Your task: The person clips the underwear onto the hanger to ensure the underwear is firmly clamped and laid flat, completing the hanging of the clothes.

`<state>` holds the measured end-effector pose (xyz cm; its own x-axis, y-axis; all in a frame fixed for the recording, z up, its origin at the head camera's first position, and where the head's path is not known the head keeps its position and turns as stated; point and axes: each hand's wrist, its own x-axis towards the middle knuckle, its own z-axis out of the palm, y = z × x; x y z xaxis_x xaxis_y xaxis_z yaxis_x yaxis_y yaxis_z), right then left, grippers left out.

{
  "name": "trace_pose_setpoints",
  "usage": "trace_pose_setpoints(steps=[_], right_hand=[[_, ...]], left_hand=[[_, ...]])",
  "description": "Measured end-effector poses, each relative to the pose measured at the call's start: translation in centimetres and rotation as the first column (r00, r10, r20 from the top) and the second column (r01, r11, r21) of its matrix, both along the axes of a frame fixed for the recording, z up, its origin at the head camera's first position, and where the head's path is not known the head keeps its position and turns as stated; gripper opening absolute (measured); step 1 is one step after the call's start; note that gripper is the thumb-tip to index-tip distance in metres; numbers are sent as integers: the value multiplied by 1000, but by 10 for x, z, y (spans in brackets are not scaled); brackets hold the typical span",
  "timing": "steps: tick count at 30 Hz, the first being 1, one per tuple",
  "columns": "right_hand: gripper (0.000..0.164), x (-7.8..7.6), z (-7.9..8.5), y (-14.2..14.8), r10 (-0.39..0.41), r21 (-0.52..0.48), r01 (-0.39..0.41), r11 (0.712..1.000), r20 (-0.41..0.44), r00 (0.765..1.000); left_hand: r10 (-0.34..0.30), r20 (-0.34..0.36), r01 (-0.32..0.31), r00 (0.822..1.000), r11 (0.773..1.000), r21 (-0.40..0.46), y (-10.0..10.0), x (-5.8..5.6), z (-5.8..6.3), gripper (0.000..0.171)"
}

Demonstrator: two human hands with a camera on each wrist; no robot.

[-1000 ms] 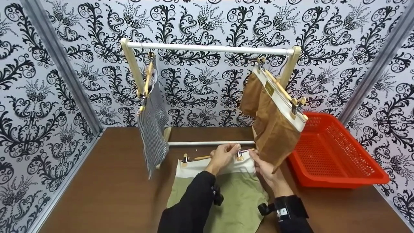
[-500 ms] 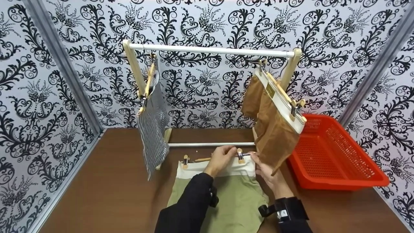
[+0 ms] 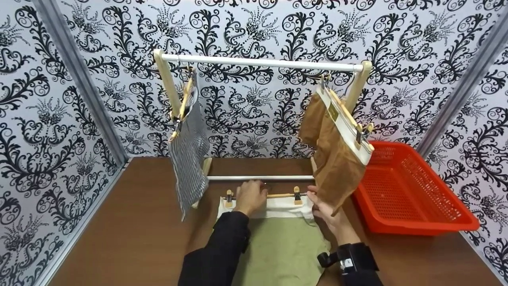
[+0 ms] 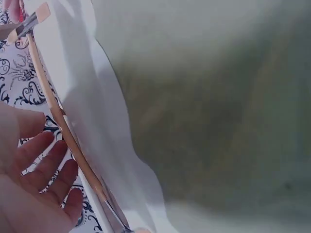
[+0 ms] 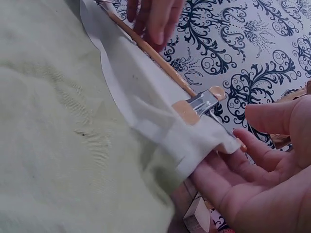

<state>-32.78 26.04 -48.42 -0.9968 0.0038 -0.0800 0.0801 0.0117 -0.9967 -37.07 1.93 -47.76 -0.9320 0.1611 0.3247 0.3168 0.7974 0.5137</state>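
An olive-green garment (image 3: 281, 246) with a white waistband (image 3: 278, 206) lies on the table, front and centre. A wooden clip hanger (image 3: 279, 195) runs along the waistband, its two clips (image 3: 297, 196) fastened near the ends. My left hand (image 3: 251, 198) is over the left half of the hanger bar. In the left wrist view its fingers (image 4: 46, 162) are loosely bent beside the bar, with nothing between them. My right hand (image 3: 327, 207) is at the right end; in the right wrist view its fingers (image 5: 218, 179) support the waistband corner from below, the thumb held apart.
Behind stands a rack with a white top rail (image 3: 258, 61). Striped grey clothing (image 3: 188, 155) hangs at its left, brown shorts (image 3: 337, 159) at its right, just above my right hand. A red basket (image 3: 420, 226) is on the right of the brown table (image 3: 119, 222).
My left hand has left the right clip and moved left along the hanger bar. The right hand has stayed at the right end. The right clip now sits upright on the waistband.
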Motion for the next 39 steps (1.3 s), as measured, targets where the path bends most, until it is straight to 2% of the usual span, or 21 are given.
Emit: trace_pose_setpoints(steps=[3, 6, 12, 15, 20, 24, 27, 30, 35, 39], right_hand=[[49, 1, 0, -1, -8, 19, 8, 1000, -12, 1000], [46, 2, 1, -3, -15, 54, 17, 998, -38, 999], [43, 4, 3, -6, -22, 99, 30, 995, -82, 996], [42, 4, 3, -7, -26, 162, 44, 986, -113, 993], [48, 7, 7, -10, 19, 332, 33, 943, -154, 988], [54, 12, 9, -11, 116, 498, -12, 867, -178, 977], [57, 13, 8, -11, 180, 570, -52, 820, -172, 969], [59, 13, 6, -10, 221, 575, -102, 812, -141, 965], [61, 12, 3, -10, 245, 605, -123, 786, -122, 962], [63, 11, 2, -10, 256, 607, -132, 783, -122, 959]], left_hand=[[5, 55, -2, 998, 999, -54, -4, 2, -1, 23], [-9, 88, 15, 996, 997, -70, -6, 4, -2, 23], [-32, 93, 40, 995, 996, -82, -7, 5, -4, 25], [-47, 88, 55, 995, 995, -86, -8, 6, -5, 24], [-101, 65, 104, 993, 994, -38, -11, 6, -9, 25], [-137, 67, 135, 988, 990, 29, -14, 6, -12, 25], [-149, 87, 145, 985, 988, 44, -15, 5, -11, 24], [-160, 122, 156, 980, 987, 43, -15, 3, -11, 21], [-169, 206, 159, 964, 985, 63, -16, 2, -12, 16], [-179, 220, 170, 959, 984, 61, -17, 2, -14, 13]])
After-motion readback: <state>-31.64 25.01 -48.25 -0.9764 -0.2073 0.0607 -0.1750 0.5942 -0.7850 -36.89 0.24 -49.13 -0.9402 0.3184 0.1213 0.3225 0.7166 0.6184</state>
